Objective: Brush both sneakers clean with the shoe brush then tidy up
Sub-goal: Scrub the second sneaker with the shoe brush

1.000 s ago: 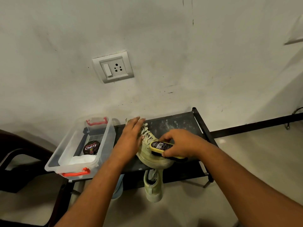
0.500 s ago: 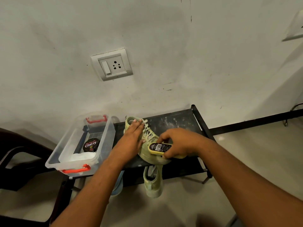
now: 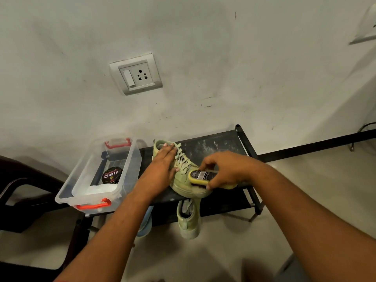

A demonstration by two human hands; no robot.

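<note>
Against the wall, a seemingly dusty rack bears a sneaker.

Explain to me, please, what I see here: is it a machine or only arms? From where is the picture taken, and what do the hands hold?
No machine: these are a person's two bare arms. The picture comes from a camera worn on the head, looking forward and down. The left hand lies flat on a pale green sneaker that stands on a black rack. The right hand holds a yellow shoe brush against the sneaker's side. A second sneaker sits on the shelf below. On the left, a clear box with red handles holds a polish tin.
</note>
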